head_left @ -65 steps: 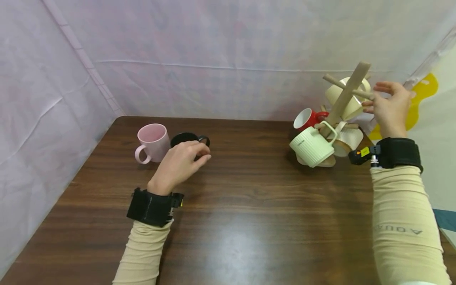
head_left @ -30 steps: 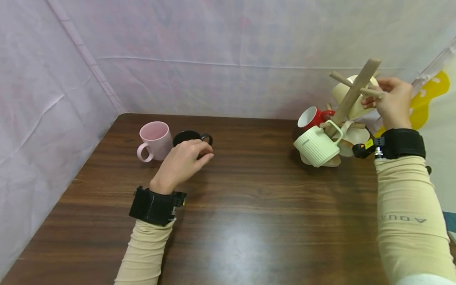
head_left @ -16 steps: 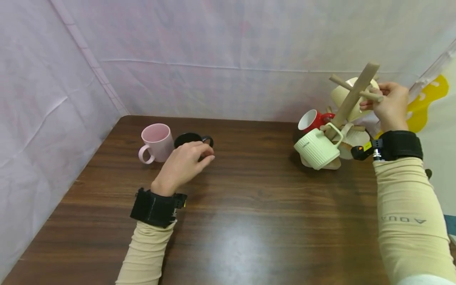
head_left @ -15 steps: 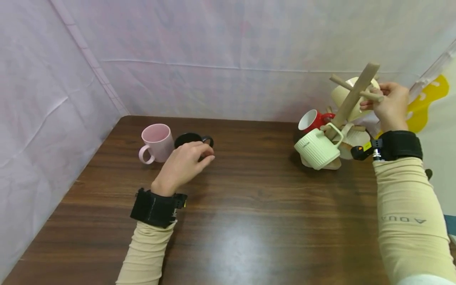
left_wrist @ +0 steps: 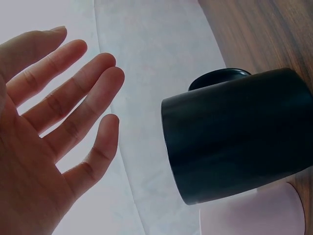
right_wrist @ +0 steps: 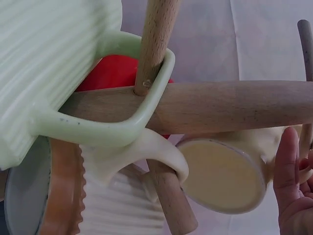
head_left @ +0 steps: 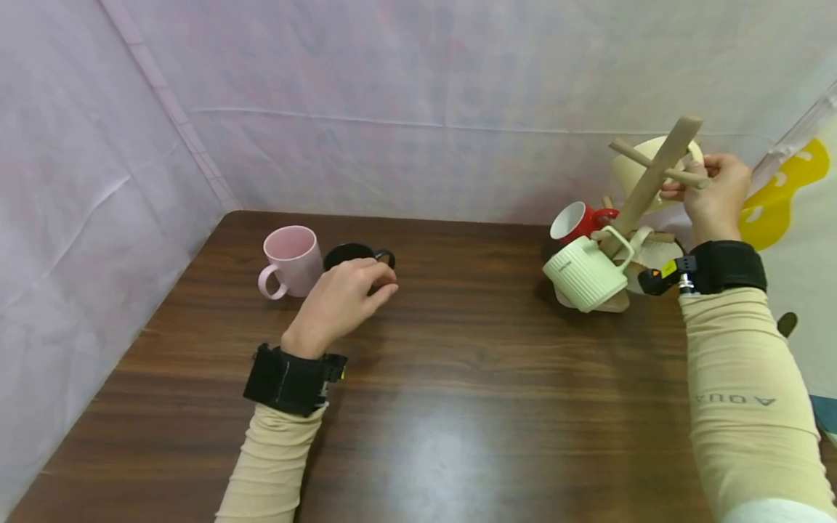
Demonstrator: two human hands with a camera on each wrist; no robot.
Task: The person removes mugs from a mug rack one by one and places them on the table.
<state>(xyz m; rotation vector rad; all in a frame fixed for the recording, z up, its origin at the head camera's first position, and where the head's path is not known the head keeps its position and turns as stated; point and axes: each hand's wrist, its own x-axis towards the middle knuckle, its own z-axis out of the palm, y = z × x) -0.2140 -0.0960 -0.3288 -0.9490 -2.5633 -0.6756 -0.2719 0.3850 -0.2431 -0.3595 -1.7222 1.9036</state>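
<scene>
At the back right a wooden mug tree (head_left: 657, 181) stands with several mugs on it. My right hand (head_left: 719, 192) is at its upper part and grips the handle of a cream mug (head_left: 631, 171). The mug tree's post and a peg partly cover this mug; in the right wrist view the cream mug (right_wrist: 222, 176) hangs below the post, near my fingers (right_wrist: 287, 161). My left hand (head_left: 343, 301) hovers in front of a black mug (head_left: 346, 253), fingers loosely bent and holding nothing. In the left wrist view the black mug (left_wrist: 234, 137) is apart from the hand (left_wrist: 58, 122).
A pink mug (head_left: 294, 265) stands left of the black one on the brown wooden table (head_left: 471, 363). Lower pegs carry a pale green ribbed mug (head_left: 585, 276), a red mug (head_left: 575, 221) and a white ribbed mug with a brown band (right_wrist: 68, 186). A white cloth wall (head_left: 418, 109) rises behind.
My right hand's fingers, spread beside the cream mug at first, have closed on its handle. The mug has since shifted slightly upward. My left hand stays by the black mug; the view drifts slightly.
</scene>
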